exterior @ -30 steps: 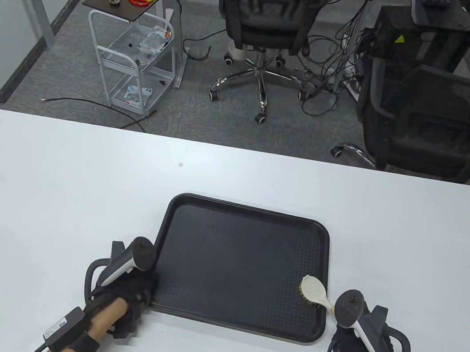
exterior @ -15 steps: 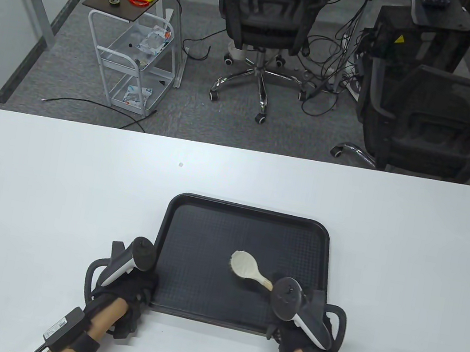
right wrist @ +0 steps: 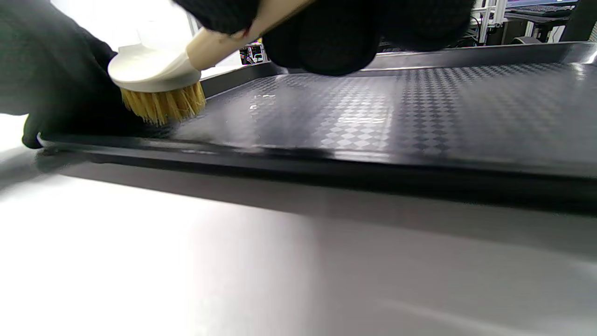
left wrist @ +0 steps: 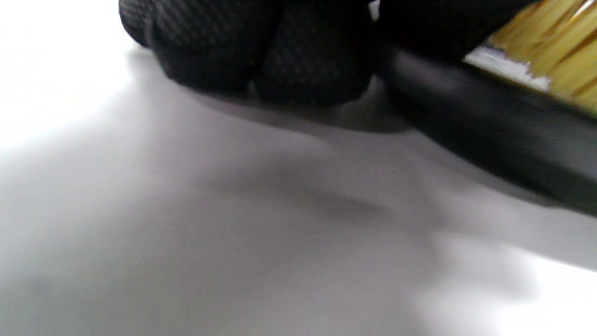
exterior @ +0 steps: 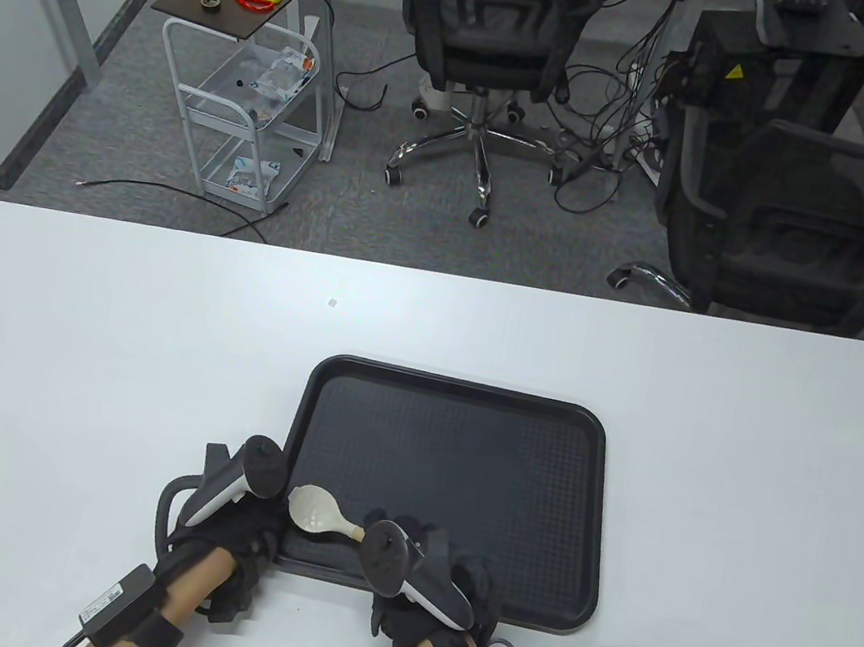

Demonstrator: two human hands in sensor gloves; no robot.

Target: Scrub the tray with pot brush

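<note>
Your right hand (exterior: 429, 588) grips the pot brush (exterior: 314, 511), bristles on the tray's (exterior: 456, 476) near-left corner; your left hand (exterior: 240, 531) fingers press that tray's edge.

Much of both grips is out of my sight.

From the table view I can't see the right hand (exterior: 428, 596) fingers on the pot brush (exterior: 314, 511) handle: the tracker covers them. The left hand (exterior: 239, 535) fingers at the tray (exterior: 468, 404) near-left corner sit under its own tracker too. My left wrist view is blurred; the bristles (left wrist: 555, 60) are cut off at its upper right edge. In the right wrist view the handle (right wrist: 224, 39) runs out past the top edge.
</note>
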